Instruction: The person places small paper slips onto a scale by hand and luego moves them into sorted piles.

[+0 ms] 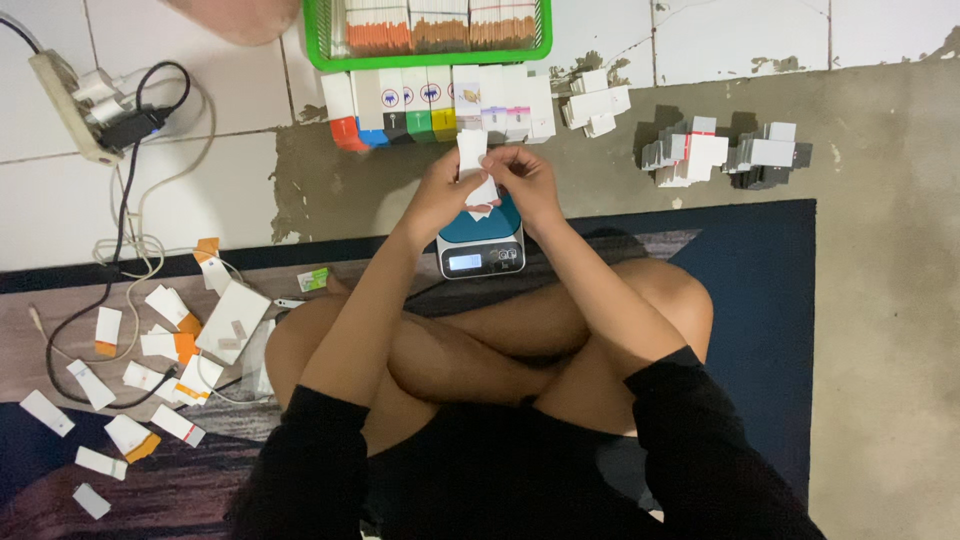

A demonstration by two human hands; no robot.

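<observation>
We see the left hand (443, 190) and right hand (528, 180) together, both pinching a small white paper packet (473, 160) above the blue digital scale (481, 238) on the floor (880, 300).

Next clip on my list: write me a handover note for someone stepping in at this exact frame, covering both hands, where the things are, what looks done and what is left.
Left hand and right hand together pinch one small white paper packet above the blue kitchen scale, which sits on the floor in front of the crossed legs.
Ahead: a row of small boxes with coloured ends, and a green basket packed with packets.
Right: two stacks of folded flat boxes.
Left: loose packets scattered on the mat, beside a power strip.
Done: basket looks full.
Left: the scattered packets remain loose; the held packet is not put down.
</observation>
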